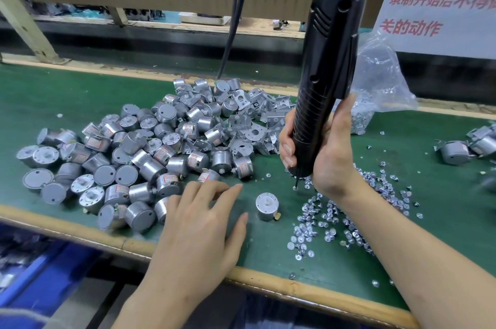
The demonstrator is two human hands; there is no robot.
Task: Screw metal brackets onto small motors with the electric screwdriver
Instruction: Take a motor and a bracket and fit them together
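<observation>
Right grip (330, 151) wraps the electric screwdriver (327, 60), bit on a screw (295, 188) just right of the lone motor (267, 206); we should hold it plumb so the screw seats, then send the flat, empty left grip (198, 224) for a far bracket (243, 100).

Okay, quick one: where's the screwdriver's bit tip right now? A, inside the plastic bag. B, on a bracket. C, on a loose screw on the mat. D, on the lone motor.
C: the electric screwdriver, held by the right hand, has its bit on a loose screw.
</observation>
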